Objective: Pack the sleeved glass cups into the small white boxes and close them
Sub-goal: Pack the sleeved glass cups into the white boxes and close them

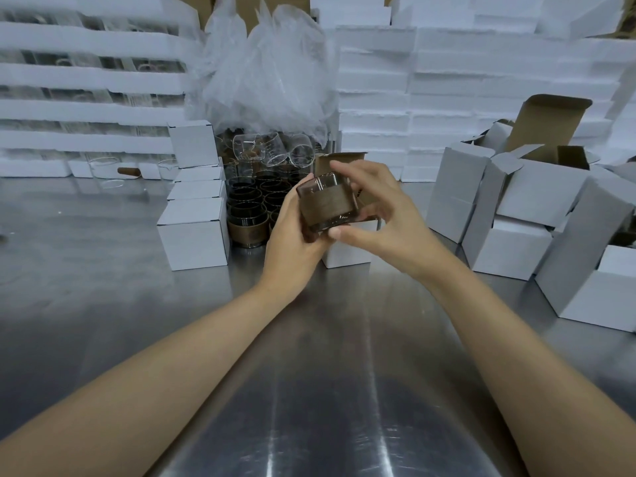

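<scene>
Brown-sleeved glass cup (327, 206) sits tilted in both hands, just above the open white box (347, 247) on the steel table (327, 339). From 8 o'clock the left hand (292, 232) cradles it, fingers curled round the sleeve. From 3 o'clock the right hand (375, 208) pinches it, thumb low and fingers over the rim. Best, I judge, to right the cup, lower it base-first, and keep the brown flap (340, 163) at 12 o'clock clear. At 9 o'clock stand closed boxes (194, 232).
</scene>
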Motion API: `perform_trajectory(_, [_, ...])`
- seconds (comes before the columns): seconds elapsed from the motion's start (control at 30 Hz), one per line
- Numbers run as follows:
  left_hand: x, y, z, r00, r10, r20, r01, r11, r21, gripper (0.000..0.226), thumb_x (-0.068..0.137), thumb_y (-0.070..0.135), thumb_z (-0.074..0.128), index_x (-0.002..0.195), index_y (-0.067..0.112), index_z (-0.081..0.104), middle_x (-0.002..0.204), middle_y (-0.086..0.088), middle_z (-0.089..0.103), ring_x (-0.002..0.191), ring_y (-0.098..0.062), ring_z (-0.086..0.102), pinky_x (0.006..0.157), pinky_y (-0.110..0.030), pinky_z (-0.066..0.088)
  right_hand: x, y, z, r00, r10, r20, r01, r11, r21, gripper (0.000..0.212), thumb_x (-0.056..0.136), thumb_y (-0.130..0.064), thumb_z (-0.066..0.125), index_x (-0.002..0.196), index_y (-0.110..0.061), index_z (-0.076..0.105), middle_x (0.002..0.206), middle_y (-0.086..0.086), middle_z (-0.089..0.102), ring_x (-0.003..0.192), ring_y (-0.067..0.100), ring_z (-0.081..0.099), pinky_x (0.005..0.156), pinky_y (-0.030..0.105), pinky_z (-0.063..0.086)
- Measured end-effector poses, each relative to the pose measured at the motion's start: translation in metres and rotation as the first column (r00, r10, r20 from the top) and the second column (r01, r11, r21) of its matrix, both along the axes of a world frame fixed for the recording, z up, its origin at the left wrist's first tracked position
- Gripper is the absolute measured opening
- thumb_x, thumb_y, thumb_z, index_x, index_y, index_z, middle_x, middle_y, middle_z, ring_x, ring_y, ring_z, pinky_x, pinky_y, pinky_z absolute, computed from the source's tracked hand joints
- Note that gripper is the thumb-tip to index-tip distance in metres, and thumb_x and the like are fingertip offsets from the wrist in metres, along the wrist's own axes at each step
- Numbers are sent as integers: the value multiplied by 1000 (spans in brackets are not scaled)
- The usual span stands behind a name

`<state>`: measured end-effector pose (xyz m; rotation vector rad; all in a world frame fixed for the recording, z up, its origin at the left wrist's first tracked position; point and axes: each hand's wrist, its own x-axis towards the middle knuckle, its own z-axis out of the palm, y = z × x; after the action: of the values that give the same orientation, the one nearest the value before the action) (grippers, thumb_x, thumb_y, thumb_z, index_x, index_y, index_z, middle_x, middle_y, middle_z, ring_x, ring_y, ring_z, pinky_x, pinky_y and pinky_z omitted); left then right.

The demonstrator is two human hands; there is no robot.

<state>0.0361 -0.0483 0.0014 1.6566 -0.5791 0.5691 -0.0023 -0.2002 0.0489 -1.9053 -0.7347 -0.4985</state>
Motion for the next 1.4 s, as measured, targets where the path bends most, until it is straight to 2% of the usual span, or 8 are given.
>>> perform_trajectory(0.17, [1, -1, 0, 1000, -9, 7, 9, 1000, 14, 61, 78, 22, 68, 134, 12, 48, 126, -4, 58, 115, -13, 56, 97, -40, 48, -4, 6, 3, 994, -47, 100, 49, 999, -23, 70, 69, -12, 83, 130, -30, 54, 126, -6, 44, 116, 8, 48, 83, 41, 51])
perform_trajectory(0.4, [-2, -2, 0, 999, -28, 28, 29, 999, -30, 72, 77, 44, 71, 138, 15, 44, 131, 3, 56, 116, -10, 56, 97, -34, 48, 0, -11, 9, 995, -82, 50, 82, 997, 3, 67, 67, -11, 86, 123, -29, 54, 118, -19, 58, 107, -1, 57, 84, 15, 46])
perform_trajectory(0.53, [-4, -4, -4, 996, -54, 66, 57, 998, -35, 75, 81, 39, 73, 143, 31, 32, 141, 20, 47, 94, -24, 59, 79, -42, 53, 6, -22, 5, 980, -195, 42, 198, 977, -83, 61, 70, -19, 84, 123, -29, 55, 115, -19, 62, 104, 13, 59, 88, 15, 44])
perform_trajectory(0.67, [-3, -3, -5, 995, -34, 92, 35, 999, -9, 73, 81, 35, 74, 140, 36, 32, 136, 11, 53, 77, -31, 57, 61, -20, 43, 10, -25, 5, 969, -234, 78, 242, 960, -138, 63, 71, -24, 82, 127, -33, 54, 122, -15, 58, 114, -1, 50, 90, 6, 36])
perform_trajectory(0.83, [-3, -3, -5, 996, -31, 87, 29, 999, 16, 71, 76, 34, 74, 134, 46, 35, 123, 19, 55, 63, -6, 50, 59, -14, 40, 8, -21, 4, 956, -185, 226, 234, 949, -213, 67, 66, -12, 74, 128, -19, 50, 129, -6, 47, 120, 4, 47, 95, 16, 40])
perform_trajectory(1.0, [0, -2, -6, 983, 16, 182, -30, 997, 76, 71, 75, 14, 74, 136, 28, 41, 130, 4, 46, 61, -8, 53, 58, -14, 39, 12, -28, 1, 933, -270, 239, 329, 908, -259, 64, 68, -27, 77, 127, -24, 54, 120, -9, 46, 114, 8, 48, 93, 30, 46])
perform_trajectory(1.23, [-5, 0, -4, 953, 26, 300, -48, 997, 67, 77, 71, 21, 70, 138, 35, 35, 129, 16, 39, 65, -11, 57, 55, -14, 40, 15, -27, -3, 919, -353, 173, 387, 889, -245, 69, 60, -57, 67, 123, -32, 52, 109, -27, 51, 111, 6, 48, 93, 27, 41])
perform_trajectory(1.4, [-9, -5, -7, 920, -6, 393, -36, 994, 99, 79, 72, 15, 72, 135, 35, 29, 127, 24, 49, 63, -10, 54, 56, -15, 41, 17, -26, -4, 928, -339, 153, 372, 851, -372, 66, 63, -53, 70, 120, -22, 58, 112, -15, 53, 109, 7, 41, 96, 34, 40])
